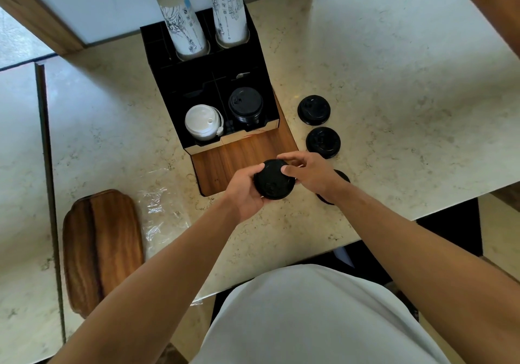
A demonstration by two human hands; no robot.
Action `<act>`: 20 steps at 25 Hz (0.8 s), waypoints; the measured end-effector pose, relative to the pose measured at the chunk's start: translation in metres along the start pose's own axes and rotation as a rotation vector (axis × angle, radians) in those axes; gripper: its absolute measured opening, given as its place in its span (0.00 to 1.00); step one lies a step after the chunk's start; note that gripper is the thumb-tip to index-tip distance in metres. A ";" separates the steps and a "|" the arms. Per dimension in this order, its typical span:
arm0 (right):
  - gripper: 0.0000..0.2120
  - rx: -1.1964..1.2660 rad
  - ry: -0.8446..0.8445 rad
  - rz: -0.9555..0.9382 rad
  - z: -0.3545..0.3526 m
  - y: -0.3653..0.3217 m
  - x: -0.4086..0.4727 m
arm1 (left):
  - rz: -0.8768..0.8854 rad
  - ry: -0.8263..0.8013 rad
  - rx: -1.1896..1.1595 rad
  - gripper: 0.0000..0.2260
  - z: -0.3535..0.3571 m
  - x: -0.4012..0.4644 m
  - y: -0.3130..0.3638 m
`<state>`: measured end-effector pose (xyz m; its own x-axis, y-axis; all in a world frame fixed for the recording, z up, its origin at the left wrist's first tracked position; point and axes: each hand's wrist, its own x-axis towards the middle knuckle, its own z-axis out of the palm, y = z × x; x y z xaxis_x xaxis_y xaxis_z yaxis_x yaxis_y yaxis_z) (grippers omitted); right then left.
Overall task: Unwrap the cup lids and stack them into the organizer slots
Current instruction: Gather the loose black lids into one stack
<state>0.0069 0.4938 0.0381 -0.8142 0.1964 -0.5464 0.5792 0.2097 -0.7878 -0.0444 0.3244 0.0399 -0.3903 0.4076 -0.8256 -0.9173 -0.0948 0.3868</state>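
You held one black lid [274, 179] by its rim, left hand [244, 192] and right hand [309, 172] both pinching; probably light, thin, flexible, so rim grip suited.

Black lids [274, 179] and organizer [197, 82], white lids [203, 121], cream-veined marble counter [394, 82], brown-grained board [102, 248].

I hold a black lid [274, 179] over the tabletop [394, 88], my left grip [244, 192] cupping its near left edge, my right grip [311, 174] pinching its right rim. The organizer [197, 79] beyond holds white lids [202, 121] left and black lids [245, 105] right. Two loose lids [313, 109] lie to its right.
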 end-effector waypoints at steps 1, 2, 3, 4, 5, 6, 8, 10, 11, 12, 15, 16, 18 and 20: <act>0.17 -0.042 0.034 -0.007 -0.003 0.002 -0.001 | -0.006 0.009 -0.009 0.15 0.001 0.001 -0.001; 0.17 -0.092 0.093 -0.014 -0.007 0.006 -0.002 | -0.010 0.020 -0.025 0.15 0.002 0.002 -0.001; 0.16 -0.146 0.174 -0.015 -0.013 0.010 -0.004 | -0.014 0.035 -0.039 0.15 0.002 0.004 -0.002; 0.15 -0.203 0.271 -0.009 -0.020 0.014 -0.005 | -0.018 0.048 -0.049 0.15 0.002 0.007 -0.003; 0.14 -0.253 0.369 0.007 -0.028 0.020 -0.007 | -0.022 0.059 -0.055 0.15 0.002 0.008 -0.004; 0.12 -0.290 0.452 0.031 -0.036 0.027 -0.008 | -0.026 0.070 -0.060 0.14 0.002 0.009 -0.005; 0.12 -0.345 0.526 0.087 -0.049 0.044 -0.013 | -0.041 0.098 -0.069 0.14 0.002 0.013 -0.008; 0.15 -0.401 0.479 0.140 -0.053 0.062 -0.020 | -0.057 0.118 -0.062 0.14 0.004 0.015 -0.012; 0.17 -0.420 0.446 0.155 -0.052 0.069 -0.024 | -0.062 0.124 -0.054 0.14 0.005 0.016 -0.013; 0.20 -0.433 0.426 0.161 -0.051 0.073 -0.028 | -0.066 0.127 -0.048 0.14 0.007 0.016 -0.014; 0.33 -0.522 0.435 0.174 -0.042 0.084 -0.034 | -0.068 0.145 -0.029 0.12 0.009 0.018 -0.017; 0.37 -0.549 0.441 0.185 -0.039 0.086 -0.035 | -0.067 0.154 -0.024 0.11 0.008 0.019 -0.018; 0.45 -0.589 0.434 0.204 -0.032 0.091 -0.036 | -0.071 0.173 -0.017 0.12 0.007 0.019 -0.019; 0.48 -0.645 0.437 0.211 -0.026 0.095 -0.035 | -0.070 0.176 -0.008 0.14 0.005 0.019 -0.020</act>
<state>0.0912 0.5313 -0.0100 -0.6733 0.6222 -0.3995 0.7366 0.6118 -0.2885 -0.0333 0.3392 0.0185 -0.3328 0.2479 -0.9098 -0.9430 -0.0789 0.3234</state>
